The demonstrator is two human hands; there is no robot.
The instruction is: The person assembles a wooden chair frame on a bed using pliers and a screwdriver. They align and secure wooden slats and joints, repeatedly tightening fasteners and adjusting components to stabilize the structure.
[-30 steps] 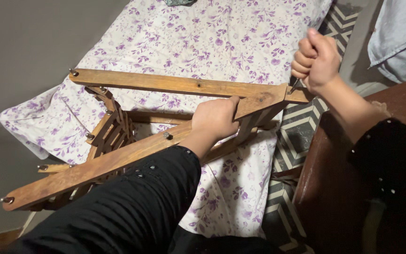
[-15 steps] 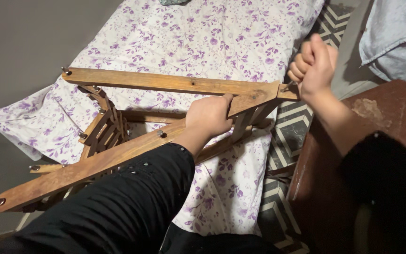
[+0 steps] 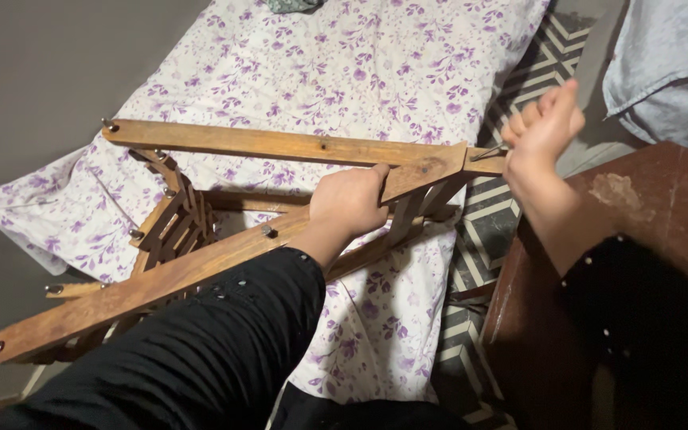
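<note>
We're mid-adjustment at the apex of the wooden frame [image 3: 224, 231] lying on the floral sheet [image 3: 336, 72]: left hand [image 3: 349, 201] clamps the joint, right hand [image 3: 541, 131] fists around the metal pin [image 3: 487, 151], so we'd judge steady bracing matters next.

The person wears long black sleeves of finely ribbed fabric. Small pale studs dot both sleeves. The left hand [image 3: 349, 203] and right hand [image 3: 541, 131] are bare, without rings.

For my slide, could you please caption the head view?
Left hand grips a folding wooden frame over floral cloth; right hand at its end.
</note>
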